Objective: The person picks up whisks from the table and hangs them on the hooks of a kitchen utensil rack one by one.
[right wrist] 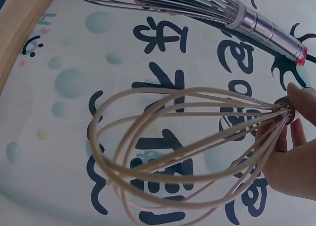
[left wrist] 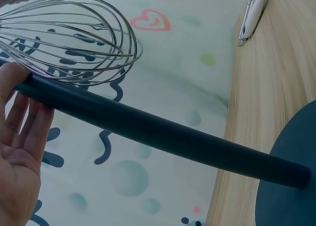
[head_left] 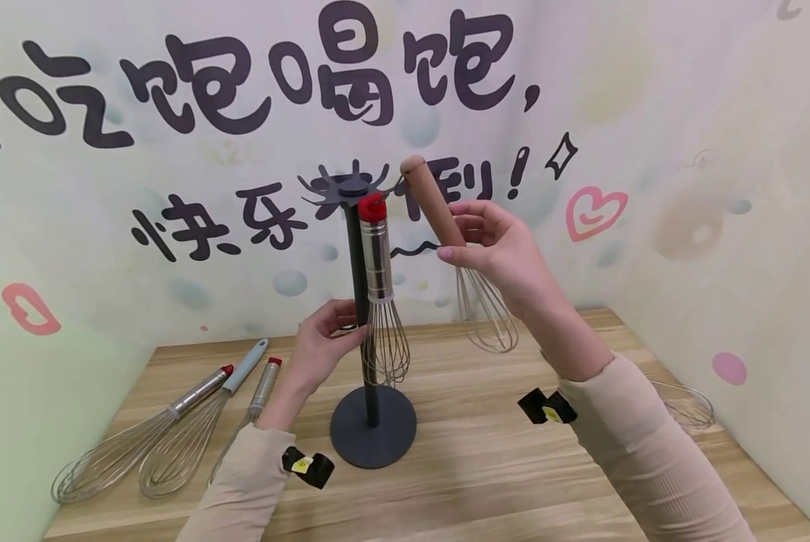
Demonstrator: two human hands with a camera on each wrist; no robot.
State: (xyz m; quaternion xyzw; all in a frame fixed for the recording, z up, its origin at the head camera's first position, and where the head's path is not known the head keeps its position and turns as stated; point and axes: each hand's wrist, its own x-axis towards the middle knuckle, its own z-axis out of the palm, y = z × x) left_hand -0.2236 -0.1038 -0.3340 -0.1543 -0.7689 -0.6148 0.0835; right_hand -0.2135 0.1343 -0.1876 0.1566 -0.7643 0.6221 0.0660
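My left hand [head_left: 318, 342] grips the dark pole of an upright stand [head_left: 356, 260], thumb on one side and fingers on the other. A whisk with a steel handle and red end [head_left: 377, 260] hangs from one of the stand's top hooks, wires down, in front of the pole. Right of the hooks, my right hand [head_left: 503, 245] pinches a whisk with a brown, wood-like handle [head_left: 432, 197] low on its handle. This whisk is tilted, its handle end close to a hook; whether they touch I cannot tell. Its wires [right wrist: 148, 179] fill the right wrist view.
On the wooden table [head_left: 486, 459] at left lie a large red-ended whisk [head_left: 198, 393], a blue-handled whisk [head_left: 245, 366] and a smaller red-ended whisk [head_left: 264, 385] partly behind my left arm. Another whisk [head_left: 698, 410] lies at right, partly hidden by my sleeve. A printed wall stands behind.
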